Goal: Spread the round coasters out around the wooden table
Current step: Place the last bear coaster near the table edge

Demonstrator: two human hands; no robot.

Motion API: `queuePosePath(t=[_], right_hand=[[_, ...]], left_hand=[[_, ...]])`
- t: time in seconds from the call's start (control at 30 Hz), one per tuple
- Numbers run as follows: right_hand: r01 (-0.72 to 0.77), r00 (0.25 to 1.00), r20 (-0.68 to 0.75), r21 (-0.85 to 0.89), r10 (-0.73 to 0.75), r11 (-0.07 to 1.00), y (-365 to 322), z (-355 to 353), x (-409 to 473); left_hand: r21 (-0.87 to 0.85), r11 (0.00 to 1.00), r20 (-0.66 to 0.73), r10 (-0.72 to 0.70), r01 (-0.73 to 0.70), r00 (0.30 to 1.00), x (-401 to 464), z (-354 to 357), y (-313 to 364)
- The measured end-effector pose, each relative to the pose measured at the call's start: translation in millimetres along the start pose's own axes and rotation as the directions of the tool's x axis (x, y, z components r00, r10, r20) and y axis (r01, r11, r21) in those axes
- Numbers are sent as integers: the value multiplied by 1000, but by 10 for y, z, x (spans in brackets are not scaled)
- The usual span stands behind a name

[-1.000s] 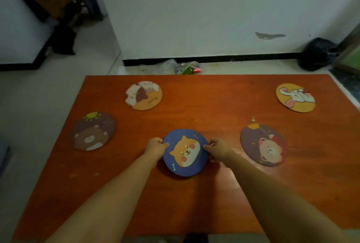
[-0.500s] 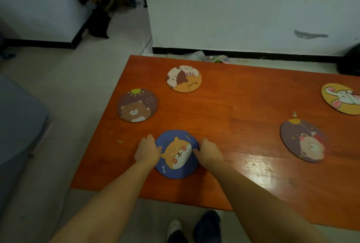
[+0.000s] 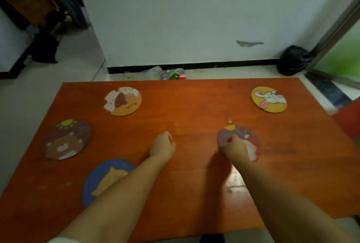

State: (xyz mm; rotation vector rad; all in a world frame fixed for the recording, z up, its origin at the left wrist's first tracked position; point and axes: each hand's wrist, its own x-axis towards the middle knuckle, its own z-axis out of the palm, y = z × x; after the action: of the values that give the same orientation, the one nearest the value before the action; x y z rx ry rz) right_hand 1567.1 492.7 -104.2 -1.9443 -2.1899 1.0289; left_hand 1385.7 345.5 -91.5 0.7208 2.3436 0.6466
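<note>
Five round coasters lie on the wooden table (image 3: 194,106). The blue dog coaster (image 3: 103,174) sits near left, half hidden under my left forearm. A brown bear coaster (image 3: 68,139) lies at the left edge, an orange cat coaster (image 3: 122,101) far left, and a yellow one (image 3: 268,99) far right. My right hand (image 3: 235,149) lies on the left half of the purple bear coaster (image 3: 243,132), fingers curled on it. My left hand (image 3: 162,147) hovers over bare wood at the table's middle, fingers curled, holding nothing.
A tiny pale object (image 3: 230,120) sits on the wood just beyond the purple coaster. On the floor behind the table are plastic bags (image 3: 171,74) and a black bag (image 3: 292,60). Something red (image 3: 348,118) stands by the table's right edge.
Both hands have let go of the blue dog coaster, left at the near left. My right hand moved right onto the purple coaster; my left hand moved to the table's middle.
</note>
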Motion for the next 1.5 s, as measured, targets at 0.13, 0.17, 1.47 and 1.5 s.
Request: queuePosePath(t=[0.13,0.17,1.47,1.5], right_hand=[[-57,997,-52,25,58,998,466,-463,412],[-68,996,-57,35,70,997,586,-562,523],[192,973,151,-97,-176,977,3072,-2151,1303],[204,970,157,-125,-184,971,3081,-2169,1304]], left_hand=[[-71,997,58,-30,34,998,47,638,626],[-85,995,69,-48,53,996,63,809,779],[6,984,8,-176,176,984,-966,3274,2624],[12,982,3,-189,189,982,-999,3262,2631]])
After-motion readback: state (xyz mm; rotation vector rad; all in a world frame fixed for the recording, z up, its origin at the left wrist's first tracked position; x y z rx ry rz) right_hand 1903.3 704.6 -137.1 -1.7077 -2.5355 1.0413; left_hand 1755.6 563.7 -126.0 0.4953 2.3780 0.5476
